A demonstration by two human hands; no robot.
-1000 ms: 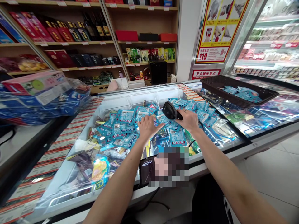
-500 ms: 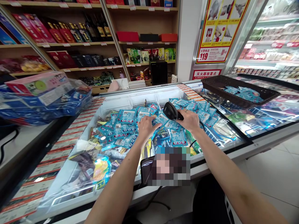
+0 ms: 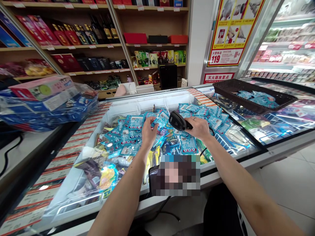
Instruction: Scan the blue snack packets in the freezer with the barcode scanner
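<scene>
My right hand [image 3: 199,127] is closed round the handle of a black barcode scanner [image 3: 177,121], whose head points left. Pinched in my left hand [image 3: 149,131] is a small blue packet [image 3: 161,119], raised just left of the scanner's head with its printed side up. Many similar blue packets [image 3: 134,133] lie spread over the glass top of the chest freezer [image 3: 88,147], to the left of my hands. More blue packets [image 3: 215,121] lie to the right, beyond my right hand. A cable runs down from the scanner past my right wrist.
A phone [image 3: 154,180], partly blurred out, rests at the freezer's front edge. The brown basket [image 3: 278,106] at right holds several blue packets. Plastic-wrapped blue packs with a pink box [image 3: 43,88] sit at left. Shelves [image 3: 154,19] of goods stand behind.
My left hand has closed on a blue packet and lifted it, moving slightly left. The scanner has shifted a little left and down, its head now beside that packet.
</scene>
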